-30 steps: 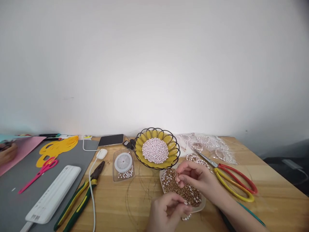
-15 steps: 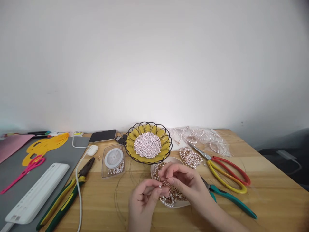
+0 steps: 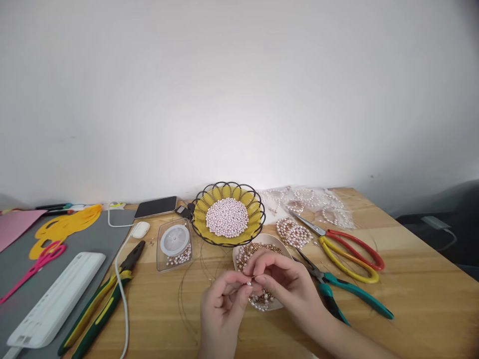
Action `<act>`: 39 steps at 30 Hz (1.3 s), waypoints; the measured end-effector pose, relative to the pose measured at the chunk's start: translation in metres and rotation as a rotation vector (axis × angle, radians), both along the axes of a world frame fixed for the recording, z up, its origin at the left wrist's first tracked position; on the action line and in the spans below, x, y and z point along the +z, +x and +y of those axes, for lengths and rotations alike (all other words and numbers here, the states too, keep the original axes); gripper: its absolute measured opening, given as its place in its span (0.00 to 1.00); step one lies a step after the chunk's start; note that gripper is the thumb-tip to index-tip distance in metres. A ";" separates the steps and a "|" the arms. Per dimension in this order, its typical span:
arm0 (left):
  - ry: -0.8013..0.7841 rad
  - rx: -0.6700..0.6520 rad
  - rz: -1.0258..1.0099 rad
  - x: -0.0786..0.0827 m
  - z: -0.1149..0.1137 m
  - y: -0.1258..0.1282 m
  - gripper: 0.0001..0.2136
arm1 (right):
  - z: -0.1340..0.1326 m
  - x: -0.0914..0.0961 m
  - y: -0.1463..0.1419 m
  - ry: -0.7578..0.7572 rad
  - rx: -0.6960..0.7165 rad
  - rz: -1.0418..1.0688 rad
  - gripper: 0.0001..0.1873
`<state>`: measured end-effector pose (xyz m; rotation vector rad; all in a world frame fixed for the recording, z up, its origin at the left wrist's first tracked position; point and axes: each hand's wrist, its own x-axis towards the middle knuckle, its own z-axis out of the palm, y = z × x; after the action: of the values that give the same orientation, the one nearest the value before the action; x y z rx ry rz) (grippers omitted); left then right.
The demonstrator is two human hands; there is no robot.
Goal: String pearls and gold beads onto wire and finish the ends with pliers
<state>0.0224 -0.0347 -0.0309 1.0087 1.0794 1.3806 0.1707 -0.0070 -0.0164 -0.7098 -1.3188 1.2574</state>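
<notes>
Over the front of a bowl of pearl and gold beads point(image 3: 258, 247), both of my hands meet with fingertips close together. My left hand point(image 3: 223, 306) is closed in a pinch on a small white pearl bead point(image 3: 249, 283). Thumb and finger of my right hand point(image 3: 290, 281) are pressed together on a thin wire-like strand point(image 3: 253, 277) beside that bead. Whether the strand passes through the bead I cannot tell. Behind the bowl stands a yellow basket point(image 3: 200, 214) holding many pale pink beads point(image 3: 227, 217). Loops of beaded strands point(image 3: 294, 232) lie to the bowl's right.
Teal-handled pliers point(image 3: 359, 291) and red-and-yellow scissors point(image 3: 348, 254) lie right. A clear box point(image 3: 160, 259) with a spool point(image 3: 175, 240), green-yellow pliers point(image 3: 103, 304), a white cable point(image 3: 121, 289), a power strip point(image 3: 58, 299), pink scissors point(image 3: 35, 269) and a phone point(image 3: 156, 207) lie left.
My fingertips have drawn closer together around the bead and strand. The view has shifted slightly, so the things on the table sit a little higher, and more of the teal-handled pliers shows.
</notes>
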 end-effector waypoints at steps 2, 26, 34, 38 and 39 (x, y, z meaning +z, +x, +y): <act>0.008 0.011 0.025 -0.001 0.000 0.000 0.17 | 0.000 0.002 0.001 0.032 -0.008 -0.050 0.06; 0.041 0.107 0.090 0.003 -0.003 0.001 0.17 | 0.003 0.004 0.000 -0.077 0.045 -0.010 0.04; 0.075 0.149 0.150 -0.001 -0.002 -0.001 0.17 | 0.008 -0.004 -0.003 -0.220 0.148 0.106 0.05; 0.104 0.146 0.179 -0.002 -0.002 -0.003 0.16 | 0.010 -0.009 -0.004 -0.313 0.199 0.150 0.09; 0.105 0.145 0.180 -0.002 -0.002 -0.003 0.16 | 0.010 -0.010 -0.004 -0.337 0.210 0.165 0.10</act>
<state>0.0195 -0.0365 -0.0327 1.1674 1.2432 1.4973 0.1664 0.0026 -0.0264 -0.6948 -1.0776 1.6965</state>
